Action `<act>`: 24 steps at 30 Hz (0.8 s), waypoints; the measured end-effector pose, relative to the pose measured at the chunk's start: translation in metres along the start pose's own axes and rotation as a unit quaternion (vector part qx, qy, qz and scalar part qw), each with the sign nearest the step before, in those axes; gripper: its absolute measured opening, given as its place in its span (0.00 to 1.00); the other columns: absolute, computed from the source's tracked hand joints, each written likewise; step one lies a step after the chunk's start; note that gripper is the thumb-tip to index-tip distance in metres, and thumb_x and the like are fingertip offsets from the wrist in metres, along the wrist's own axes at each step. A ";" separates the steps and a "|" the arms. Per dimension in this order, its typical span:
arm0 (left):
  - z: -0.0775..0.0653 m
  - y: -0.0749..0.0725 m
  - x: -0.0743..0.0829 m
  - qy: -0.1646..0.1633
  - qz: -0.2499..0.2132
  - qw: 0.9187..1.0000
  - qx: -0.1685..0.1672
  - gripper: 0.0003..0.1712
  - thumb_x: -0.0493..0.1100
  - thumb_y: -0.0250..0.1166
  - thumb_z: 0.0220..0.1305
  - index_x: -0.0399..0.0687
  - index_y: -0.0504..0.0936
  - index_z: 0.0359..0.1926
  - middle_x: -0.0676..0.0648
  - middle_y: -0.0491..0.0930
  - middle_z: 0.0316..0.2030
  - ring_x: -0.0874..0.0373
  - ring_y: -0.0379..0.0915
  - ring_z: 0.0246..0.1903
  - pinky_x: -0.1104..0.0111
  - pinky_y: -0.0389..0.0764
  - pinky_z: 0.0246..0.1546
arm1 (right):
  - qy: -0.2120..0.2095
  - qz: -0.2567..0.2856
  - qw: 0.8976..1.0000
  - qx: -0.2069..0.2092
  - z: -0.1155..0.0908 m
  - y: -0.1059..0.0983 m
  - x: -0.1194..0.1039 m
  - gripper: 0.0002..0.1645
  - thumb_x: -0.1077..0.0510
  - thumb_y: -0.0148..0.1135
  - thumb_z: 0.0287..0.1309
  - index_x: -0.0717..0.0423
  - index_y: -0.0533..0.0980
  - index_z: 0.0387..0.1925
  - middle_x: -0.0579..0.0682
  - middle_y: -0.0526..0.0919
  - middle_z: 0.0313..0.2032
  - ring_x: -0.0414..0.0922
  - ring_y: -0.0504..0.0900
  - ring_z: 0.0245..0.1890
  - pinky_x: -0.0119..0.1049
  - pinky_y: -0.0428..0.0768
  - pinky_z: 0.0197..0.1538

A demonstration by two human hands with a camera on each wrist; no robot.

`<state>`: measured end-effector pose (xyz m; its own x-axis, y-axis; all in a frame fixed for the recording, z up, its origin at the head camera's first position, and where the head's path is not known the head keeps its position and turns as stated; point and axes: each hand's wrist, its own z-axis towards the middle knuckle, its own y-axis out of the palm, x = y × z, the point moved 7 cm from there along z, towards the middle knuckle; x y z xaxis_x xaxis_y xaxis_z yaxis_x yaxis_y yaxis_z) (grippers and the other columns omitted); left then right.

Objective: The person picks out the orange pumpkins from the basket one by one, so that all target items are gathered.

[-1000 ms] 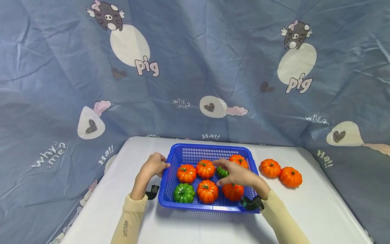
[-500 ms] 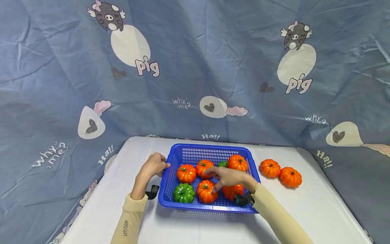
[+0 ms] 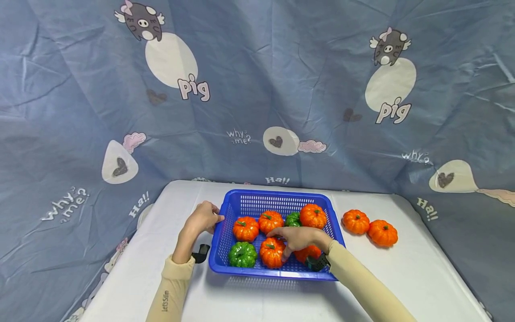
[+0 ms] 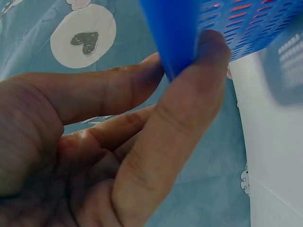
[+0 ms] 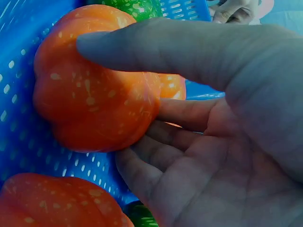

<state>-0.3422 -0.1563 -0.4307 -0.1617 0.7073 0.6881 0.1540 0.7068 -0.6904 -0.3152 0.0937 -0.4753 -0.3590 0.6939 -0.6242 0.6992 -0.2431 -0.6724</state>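
My left hand (image 3: 203, 218) pinches the left rim of the blue plastic basket (image 3: 257, 272); in the left wrist view the rim (image 4: 173, 38) sits between thumb and fingers. Inside the basket, my right hand (image 3: 299, 238) is at a small orange pumpkin (image 3: 271, 254) near the front middle. In the right wrist view the thumb lies over this pumpkin (image 5: 90, 99) and the curled fingers reach round its other side. Left of it sits a green pumpkin (image 3: 242, 255). My right wrist partly hides another orange pumpkin (image 3: 307, 253).
Behind in the basket are orange pumpkins (image 3: 246, 229) and a green one (image 3: 293, 219), with another orange pumpkin (image 3: 313, 216) at the back right corner. Two orange pumpkins (image 3: 356, 222) lie on the white table (image 3: 418, 268) right of the basket. A blue printed cloth (image 3: 241, 112) hangs behind.
My right hand has moved left and toward me, from the green pumpkin at the back right to the front middle orange one, and now takes hold of it. The left hand stays put.
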 end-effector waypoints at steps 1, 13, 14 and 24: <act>0.000 0.000 0.000 0.000 -0.001 1.000 0.000 0.19 0.36 0.65 0.62 0.26 0.78 0.50 0.37 0.83 0.29 0.55 0.82 0.21 0.65 0.85 0.22 | 0.002 0.001 1.000 -0.001 0.000 0.001 0.001 0.45 0.63 0.73 0.47 0.52 0.65 0.67 0.51 0.69 0.65 0.48 0.68 0.64 0.50 0.65 0.70; -0.002 0.000 0.000 0.008 0.004 1.000 0.005 0.17 0.36 0.65 0.62 0.26 0.79 0.48 0.38 0.83 0.27 0.55 0.82 0.20 0.65 0.85 0.22 | -0.003 -0.001 1.000 -0.011 0.000 0.004 0.001 0.44 0.62 0.73 0.47 0.50 0.65 0.66 0.48 0.70 0.64 0.46 0.70 0.64 0.46 0.66 0.70; -0.002 0.000 0.000 0.007 0.003 1.000 0.006 0.17 0.36 0.65 0.62 0.26 0.79 0.48 0.38 0.82 0.27 0.55 0.82 0.20 0.65 0.85 0.21 | -0.004 0.003 1.000 -0.009 0.000 0.003 0.001 0.43 0.61 0.74 0.47 0.50 0.66 0.66 0.48 0.70 0.64 0.46 0.70 0.63 0.46 0.67 0.70; -0.002 0.000 0.001 0.006 0.000 1.000 0.005 0.17 0.36 0.65 0.62 0.25 0.79 0.48 0.38 0.82 0.27 0.56 0.81 0.20 0.65 0.85 0.22 | -0.019 0.026 0.999 0.018 -0.004 -0.007 -0.003 0.45 0.57 0.75 0.46 0.50 0.65 0.66 0.47 0.71 0.62 0.47 0.70 0.63 0.47 0.68 0.69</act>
<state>-0.3402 -0.1559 -0.4294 -0.1502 0.7068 0.6913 0.1448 0.7074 -0.6918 -0.3165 0.0961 -0.4670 -0.3473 0.6530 -0.6730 0.6943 -0.3033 -0.6526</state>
